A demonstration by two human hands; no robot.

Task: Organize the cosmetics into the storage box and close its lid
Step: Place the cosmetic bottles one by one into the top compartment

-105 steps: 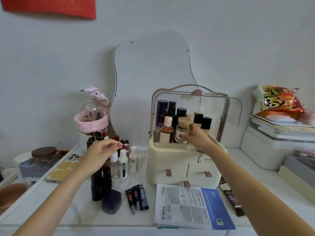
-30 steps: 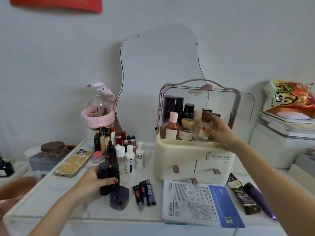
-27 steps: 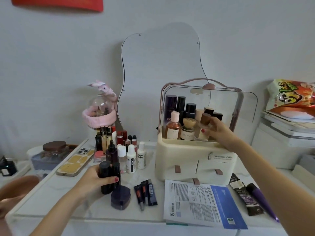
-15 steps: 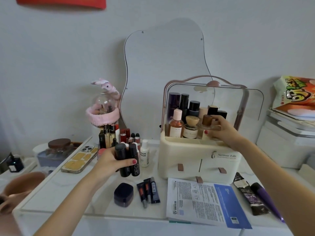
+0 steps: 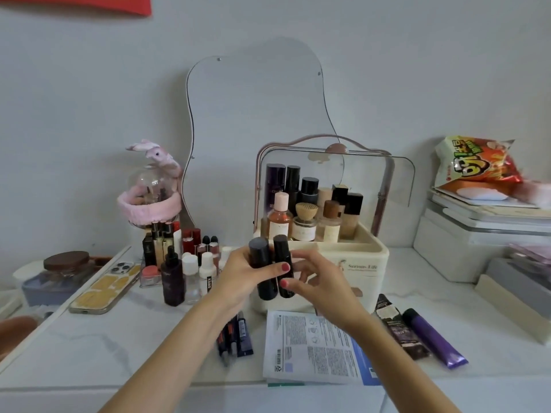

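The cream storage box (image 5: 367,255) stands at the middle of the white table, its clear lid (image 5: 400,174) raised. Several bottles (image 5: 310,216) stand upright in its top compartment. In front of the box, above the table, my left hand (image 5: 238,278) grips two black bottles (image 5: 269,268) side by side. My right hand (image 5: 320,283) meets them from the right, thumb in front of the right-hand bottle and fingers behind it. The box's front drawers are mostly hidden behind my hands.
Loose cosmetics (image 5: 186,265) crowd the table left of the box, beside a phone (image 5: 103,290). Small tubes (image 5: 235,335), a sheet-mask packet (image 5: 313,348), a dark tube (image 5: 399,332) and a purple tube (image 5: 433,338) lie in front. A mirror (image 5: 256,114) leans behind; white boxes (image 5: 447,251) stand right.
My left hand lifted the two black bottles from the table and carried them right, to the front of the box. My right hand left the box's compartment and came down onto the bottles.
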